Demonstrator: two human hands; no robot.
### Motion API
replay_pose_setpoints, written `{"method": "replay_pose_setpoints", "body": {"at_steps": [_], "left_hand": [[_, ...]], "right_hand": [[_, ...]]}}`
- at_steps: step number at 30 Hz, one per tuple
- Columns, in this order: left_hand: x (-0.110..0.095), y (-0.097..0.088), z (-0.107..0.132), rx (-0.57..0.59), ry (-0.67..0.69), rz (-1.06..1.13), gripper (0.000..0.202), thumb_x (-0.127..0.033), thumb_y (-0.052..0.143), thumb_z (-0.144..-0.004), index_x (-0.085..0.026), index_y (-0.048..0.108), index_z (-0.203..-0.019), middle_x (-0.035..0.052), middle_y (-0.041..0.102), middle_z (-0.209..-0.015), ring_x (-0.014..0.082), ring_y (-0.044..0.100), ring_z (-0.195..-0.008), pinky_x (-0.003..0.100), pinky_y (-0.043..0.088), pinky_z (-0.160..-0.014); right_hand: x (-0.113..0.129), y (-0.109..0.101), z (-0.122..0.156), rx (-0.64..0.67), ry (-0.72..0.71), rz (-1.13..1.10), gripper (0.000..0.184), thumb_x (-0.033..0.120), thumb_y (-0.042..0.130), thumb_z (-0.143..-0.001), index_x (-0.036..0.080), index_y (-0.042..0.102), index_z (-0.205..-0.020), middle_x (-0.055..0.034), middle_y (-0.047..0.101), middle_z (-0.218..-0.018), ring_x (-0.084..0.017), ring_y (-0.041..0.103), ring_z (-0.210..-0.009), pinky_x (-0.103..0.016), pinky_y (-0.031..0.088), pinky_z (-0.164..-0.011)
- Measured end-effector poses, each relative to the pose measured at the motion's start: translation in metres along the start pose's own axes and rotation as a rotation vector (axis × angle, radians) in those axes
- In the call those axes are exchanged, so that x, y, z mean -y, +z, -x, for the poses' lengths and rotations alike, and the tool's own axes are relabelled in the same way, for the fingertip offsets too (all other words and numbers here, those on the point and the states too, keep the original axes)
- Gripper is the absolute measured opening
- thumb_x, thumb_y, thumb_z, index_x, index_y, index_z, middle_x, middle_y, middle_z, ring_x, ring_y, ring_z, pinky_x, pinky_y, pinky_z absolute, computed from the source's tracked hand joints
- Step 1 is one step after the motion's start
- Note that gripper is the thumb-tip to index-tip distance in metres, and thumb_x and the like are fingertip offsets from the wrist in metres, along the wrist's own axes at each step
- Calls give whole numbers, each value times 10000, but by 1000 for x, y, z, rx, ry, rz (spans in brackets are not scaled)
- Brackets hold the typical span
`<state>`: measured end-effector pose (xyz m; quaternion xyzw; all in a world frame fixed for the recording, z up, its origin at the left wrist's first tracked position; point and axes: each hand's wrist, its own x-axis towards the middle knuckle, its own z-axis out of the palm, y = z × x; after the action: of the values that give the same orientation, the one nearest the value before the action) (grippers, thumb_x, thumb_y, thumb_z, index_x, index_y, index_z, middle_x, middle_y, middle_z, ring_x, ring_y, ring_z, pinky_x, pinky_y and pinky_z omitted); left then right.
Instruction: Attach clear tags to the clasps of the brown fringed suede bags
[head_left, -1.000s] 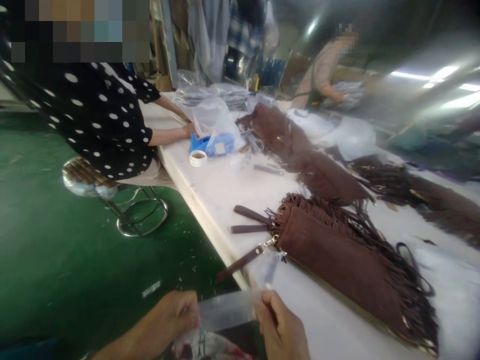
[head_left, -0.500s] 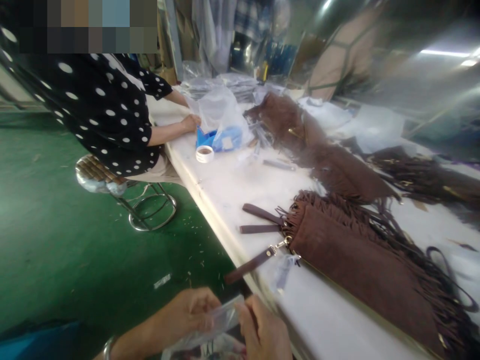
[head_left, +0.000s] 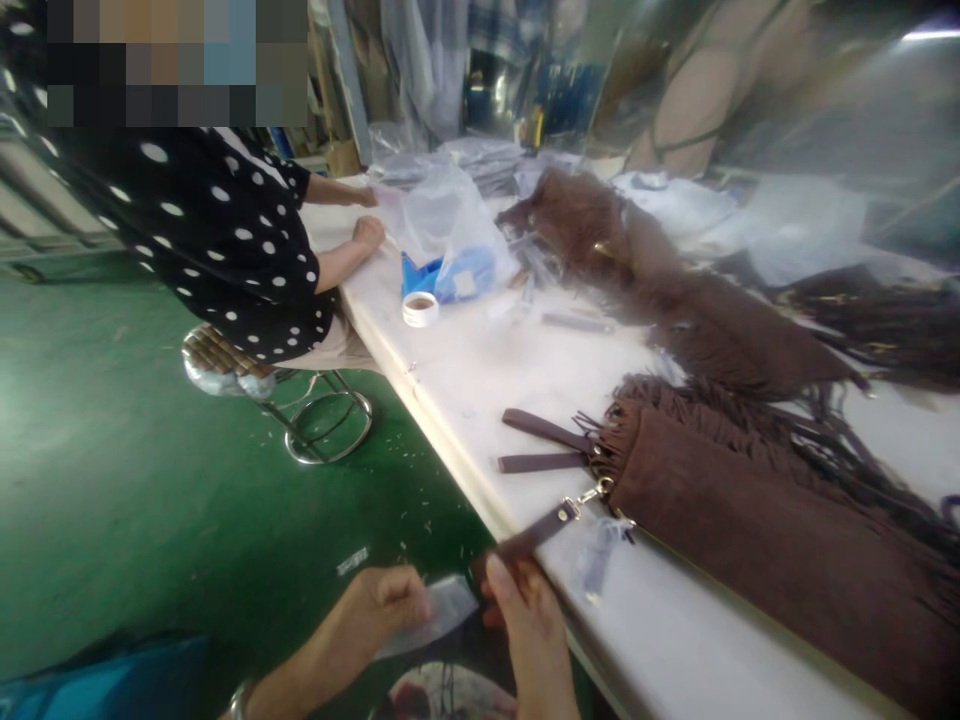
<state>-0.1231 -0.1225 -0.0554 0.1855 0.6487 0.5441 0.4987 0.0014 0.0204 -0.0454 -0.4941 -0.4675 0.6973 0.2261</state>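
Observation:
My left hand (head_left: 394, 605) pinches a small clear plastic sleeve (head_left: 442, 612) beyond the table's near edge. Between the thumb and fingers of my right hand (head_left: 529, 620) is the free end of a brown wrist strap (head_left: 536, 530). A gold clasp joins that strap to a brown fringed suede bag (head_left: 750, 510), which lies flat on the table. Two more brown strap ends (head_left: 544, 463) stick out from the bag's fringed end. Beside the clasp, a small plastic-wrapped piece (head_left: 598, 560) rests against the bag.
Along the white table (head_left: 480, 370) lie more brown fringed bags (head_left: 675, 270), a blue tape dispenser (head_left: 465, 278) partly under plastic, and a white tape roll (head_left: 420, 310). A co-worker in a dotted top (head_left: 225, 250) sits on a stool (head_left: 326, 425) at the left.
My right hand has let go of the plastic sleeve and taken hold of the wrist strap's end. The sleeve stays in my left hand. The view has shifted slightly left.

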Motion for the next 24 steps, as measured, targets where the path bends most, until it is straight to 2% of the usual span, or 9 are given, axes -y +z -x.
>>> {"method": "replay_pose_setpoints", "body": {"at_steps": [4,8,13,21,24], "left_hand": [[5,-5,1,-14,-12,-3,352,-451,717,-805,-117,672,-704,14,581,-616,126,446,-568,244,302,-545],[8,-8,2,-23,-38,-21,348,-473,716,-792,-133,707,-718,14,611,-626,142,467,-568,258,317,-547],[6,-5,1,18,-48,-58,422,-529,657,-827,-117,733,-783,44,619,-655,157,490,-588,261,344,-562],[6,-3,2,56,-28,-67,444,-552,625,-851,-124,729,-798,34,575,-663,139,441,-597,246,302,-544],[7,-3,5,63,-22,-43,447,-550,627,-851,-117,725,-795,35,559,-652,131,422,-578,249,305,-546]], "right_hand": [[3,6,-3,38,59,-47,461,583,747,-694,153,679,-848,5,611,-648,-124,501,-590,-207,379,-496],[4,2,0,79,52,-145,407,551,760,-708,165,650,-770,32,557,-620,-88,424,-549,-201,350,-522],[4,-1,0,143,76,-188,395,531,770,-714,170,610,-731,41,527,-592,-85,406,-546,-198,326,-517],[7,0,2,84,61,-174,391,530,772,-706,174,612,-734,43,523,-589,-100,421,-548,-209,338,-515],[6,-1,1,100,69,-148,401,549,761,-710,179,608,-739,41,535,-600,-104,438,-558,-210,353,-520]]}}
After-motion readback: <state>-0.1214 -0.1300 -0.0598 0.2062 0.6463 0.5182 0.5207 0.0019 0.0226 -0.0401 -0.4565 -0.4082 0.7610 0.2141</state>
